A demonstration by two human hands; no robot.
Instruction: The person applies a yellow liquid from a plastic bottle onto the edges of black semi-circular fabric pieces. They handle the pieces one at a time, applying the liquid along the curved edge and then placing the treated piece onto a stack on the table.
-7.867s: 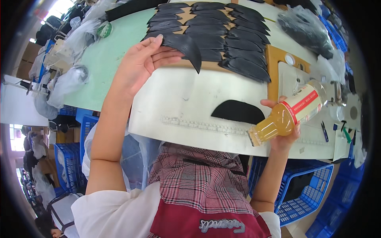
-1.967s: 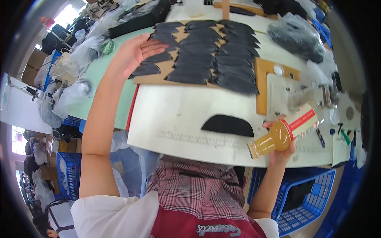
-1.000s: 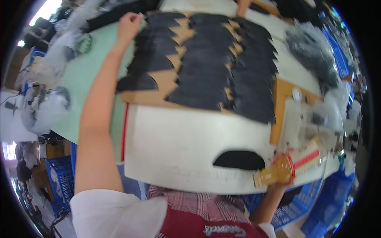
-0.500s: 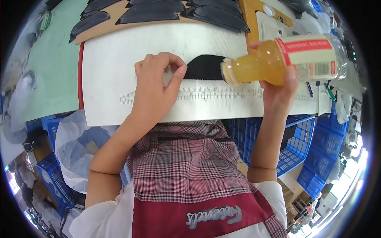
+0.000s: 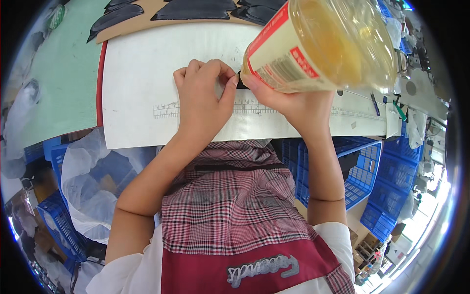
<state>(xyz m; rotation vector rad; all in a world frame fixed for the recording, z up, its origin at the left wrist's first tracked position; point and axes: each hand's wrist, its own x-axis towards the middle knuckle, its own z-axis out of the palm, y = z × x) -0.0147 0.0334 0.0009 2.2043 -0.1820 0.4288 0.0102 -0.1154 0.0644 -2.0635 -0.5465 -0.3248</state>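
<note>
My right hand (image 5: 301, 110) is wrapped round a clear plastic bottle (image 5: 291, 54) with a cream and red label and yellow-orange contents. The bottle is tilted, its base toward me; its neck is hidden behind its body. Beneath it lies a black flat piece (image 5: 242, 85), mostly covered by the bottle, with only its left end showing. My left hand (image 5: 205, 100) pinches that left end between thumb and forefinger. The piece rests on a white ruled board (image 5: 142, 73), just above its printed scale.
Several dark curved pieces (image 5: 193, 9) lie on a brown board (image 5: 147, 23) at the far side. A green surface (image 5: 68, 93) adjoins on the left. Blue crates (image 5: 362, 174) and a clear plastic bag (image 5: 88, 186) are below the table edge. A pen (image 5: 375, 104) lies at right.
The bottle has moved left and swung so its base faces me, now covering most of the black piece. My left hand has shifted slightly right, still pinching the piece's end.
</note>
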